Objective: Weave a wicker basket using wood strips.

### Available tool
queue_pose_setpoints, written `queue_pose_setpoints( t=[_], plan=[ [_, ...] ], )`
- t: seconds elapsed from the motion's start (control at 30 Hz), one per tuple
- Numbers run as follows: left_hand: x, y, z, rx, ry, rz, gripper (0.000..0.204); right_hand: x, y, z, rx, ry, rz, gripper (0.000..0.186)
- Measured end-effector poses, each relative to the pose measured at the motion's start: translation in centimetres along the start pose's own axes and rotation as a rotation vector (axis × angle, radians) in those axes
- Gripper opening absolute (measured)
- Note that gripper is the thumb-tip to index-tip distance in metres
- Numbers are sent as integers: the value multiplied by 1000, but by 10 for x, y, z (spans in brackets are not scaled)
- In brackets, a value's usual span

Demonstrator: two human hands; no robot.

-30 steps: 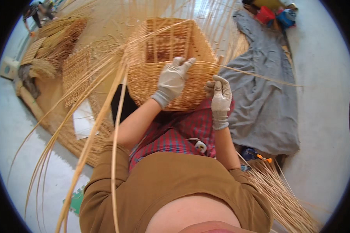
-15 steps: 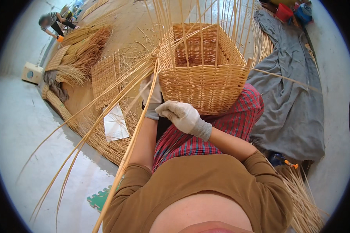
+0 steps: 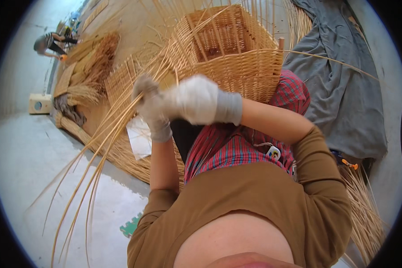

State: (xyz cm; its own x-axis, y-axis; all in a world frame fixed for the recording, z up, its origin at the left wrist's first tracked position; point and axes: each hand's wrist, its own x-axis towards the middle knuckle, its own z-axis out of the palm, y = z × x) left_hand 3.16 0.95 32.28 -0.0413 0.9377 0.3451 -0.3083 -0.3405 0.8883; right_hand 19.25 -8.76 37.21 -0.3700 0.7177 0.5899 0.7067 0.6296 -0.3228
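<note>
Left hand (image 3: 151, 105) closed around loose strands (image 3: 103, 139); right hand (image 3: 195, 99) against it, blurred, own hold cannot be told.
Strands pale, thin, fanning down-left from the grip and running up-right from it to the basket (image 3: 236, 73); basket right of and above the grip, tilted, golden, tightly woven, open-topped, thin stakes rising from its rim. Surface and room: smooth grey floor (image 3: 29, 156) and small wooden box (image 3: 39, 103) far left of the grip, heaped dry stalks (image 3: 96, 67) nearer, rumpled grey cloth (image 3: 344, 85) well right.
</note>
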Motion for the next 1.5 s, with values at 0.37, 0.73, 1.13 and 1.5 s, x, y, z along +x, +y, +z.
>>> queue_pose_setpoints(
  t=[0.37,0.73,1.13,1.5],
  plan=[
    [-58,-40,61,385,-408,131,36,-103,94,7,987,993,782,17],
    [4,-45,81,483,-597,-621,24,-7,119,-25,15,616,328,31],
    [-22,-47,102,759,-401,-228,40,-102,67,-20,813,870,602,12],
    [-41,-58,158,553,-776,-607,24,-43,112,-74,-405,560,316,47]
  ],
)
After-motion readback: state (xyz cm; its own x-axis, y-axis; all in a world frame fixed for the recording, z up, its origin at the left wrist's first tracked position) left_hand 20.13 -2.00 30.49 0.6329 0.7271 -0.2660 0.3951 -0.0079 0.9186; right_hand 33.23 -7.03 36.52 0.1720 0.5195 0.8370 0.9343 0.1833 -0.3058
